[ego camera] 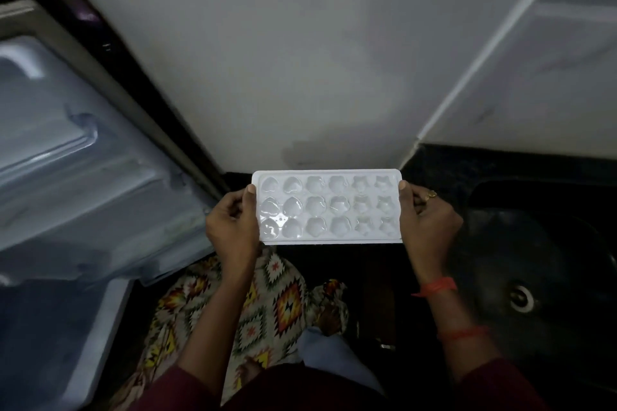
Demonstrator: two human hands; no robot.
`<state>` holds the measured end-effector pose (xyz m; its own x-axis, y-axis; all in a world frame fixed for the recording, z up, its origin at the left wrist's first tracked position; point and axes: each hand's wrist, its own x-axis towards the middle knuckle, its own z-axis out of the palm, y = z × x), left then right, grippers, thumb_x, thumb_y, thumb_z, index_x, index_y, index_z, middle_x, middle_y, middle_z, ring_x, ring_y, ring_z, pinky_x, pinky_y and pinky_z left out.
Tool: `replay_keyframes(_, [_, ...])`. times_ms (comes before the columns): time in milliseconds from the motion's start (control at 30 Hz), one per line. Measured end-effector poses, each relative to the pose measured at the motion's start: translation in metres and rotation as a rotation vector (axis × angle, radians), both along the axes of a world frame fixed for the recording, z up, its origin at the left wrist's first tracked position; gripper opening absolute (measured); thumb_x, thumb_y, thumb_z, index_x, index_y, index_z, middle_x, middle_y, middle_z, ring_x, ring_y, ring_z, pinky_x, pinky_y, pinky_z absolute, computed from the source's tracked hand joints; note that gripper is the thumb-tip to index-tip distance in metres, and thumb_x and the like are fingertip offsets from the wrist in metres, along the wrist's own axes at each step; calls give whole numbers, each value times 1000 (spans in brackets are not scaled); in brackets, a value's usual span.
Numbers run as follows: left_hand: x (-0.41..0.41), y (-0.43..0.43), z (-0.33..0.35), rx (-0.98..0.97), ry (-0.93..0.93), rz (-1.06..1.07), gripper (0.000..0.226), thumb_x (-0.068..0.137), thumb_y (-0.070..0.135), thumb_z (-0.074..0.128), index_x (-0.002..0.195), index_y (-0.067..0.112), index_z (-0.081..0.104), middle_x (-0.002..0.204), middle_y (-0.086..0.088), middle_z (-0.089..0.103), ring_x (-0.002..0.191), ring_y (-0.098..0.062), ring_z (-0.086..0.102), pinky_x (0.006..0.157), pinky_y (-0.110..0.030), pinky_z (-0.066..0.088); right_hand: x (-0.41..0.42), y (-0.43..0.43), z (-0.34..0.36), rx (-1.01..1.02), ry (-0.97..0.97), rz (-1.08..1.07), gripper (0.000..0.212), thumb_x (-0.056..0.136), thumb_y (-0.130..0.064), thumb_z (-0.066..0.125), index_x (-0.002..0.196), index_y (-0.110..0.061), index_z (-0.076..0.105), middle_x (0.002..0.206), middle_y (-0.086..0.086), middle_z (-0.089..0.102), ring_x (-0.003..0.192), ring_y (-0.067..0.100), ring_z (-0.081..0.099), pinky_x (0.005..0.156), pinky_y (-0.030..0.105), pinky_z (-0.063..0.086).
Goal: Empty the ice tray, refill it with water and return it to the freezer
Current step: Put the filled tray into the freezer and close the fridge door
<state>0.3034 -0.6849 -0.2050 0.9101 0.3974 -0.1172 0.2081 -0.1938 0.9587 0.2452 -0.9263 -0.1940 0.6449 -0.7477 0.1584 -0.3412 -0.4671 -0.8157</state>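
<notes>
Ahead, ice tray (pixel 329 208), counter (pixel 500 160), white wall (pixel 267 60)

**Colours and patterns around the ice tray**

The ice tray (pixel 326 207) is white, with glossy highlights in its cells. Behind it the wall (pixel 267 60) is pale grey; to its left the door liner (pixel 83 150) is light blue-grey. To its right — a black sink (pixel 534 243) with a silvery drain (pixel 521 298), a gold ring (pixel 431 194) and orange-red wrist threads (pixel 435 287). Below it, cream fabric (pixel 277 297) carries diamond motifs in red, yellow, green and black; the sleeves (pixel 500 384) are maroon.
</notes>
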Motion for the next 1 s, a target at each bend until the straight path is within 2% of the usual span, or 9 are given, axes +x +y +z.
replay_keyframes(100, [-9,42,-1,19,-5,91,23,96,30,67,90,10,76,77,-3,73,63,-2,62,57,-17,49,12,37,-2,6,4,96,22,94,-25,71,90,-5,80,64,3,69,60,10,59,61,-4,34])
replay_keyframes(167, [-15,70,-2,5,0,147,24,96,30,67,89,10,76,79,-7,74,67,-9,64,61,-24,52,18,62,-1,13,15,149,24,93,-25,71,85,-5,79,58,-2,61,57,10,57,61,-4,33])
replay_keyframes(300, [-32,123,1,-16,11,261,20,96,29,67,88,13,76,79,-3,74,70,-11,66,64,-27,55,27,115,-1,14,27,258,23,93,-25,72,85,-5,79,66,8,72,62,9,57,61,-1,32])
replay_keyframes(367, [-42,151,1,-4,15,331,20,95,30,68,89,14,77,79,-2,74,69,-10,67,64,-28,56,31,144,0,3,34,324,22,94,-23,72,84,-5,79,64,6,70,62,8,56,62,-1,32])
replay_keyframes(500, [-66,204,0,21,34,451,22,94,32,69,89,13,77,79,-6,74,69,-12,66,63,-29,55,35,197,6,27,37,454,17,94,-16,71,89,-1,79,65,-1,65,68,-6,54,65,-7,32])
replay_keyframes(600, [-85,240,2,17,27,531,23,95,32,68,87,12,76,76,-7,72,66,-10,61,60,-26,50,36,238,9,19,37,570,14,93,-13,71,92,-2,79,73,7,73,76,-13,52,66,-8,32])
replay_keyframes(733, [-110,286,4,14,21,656,24,95,31,68,87,10,76,74,-4,72,65,-9,61,58,-20,49,40,290,11,39,87,724,15,94,-19,69,99,-9,80,80,7,76,62,-2,55,66,-5,34])
replay_keyframes(900, [-142,342,0,11,39,799,24,95,35,68,85,14,76,76,-2,73,70,-15,66,63,-32,52,42,356,11,33,118,887,17,94,-22,69,102,-12,80,88,7,78,75,10,65,66,-6,34])
replay_keyframes(1000, [-163,373,2,3,38,891,24,95,35,69,86,14,76,77,-3,73,67,-12,65,60,-28,52,40,396,11,37,135,993,18,94,-23,69,105,-14,80,93,4,79,78,6,64,67,-6,36])
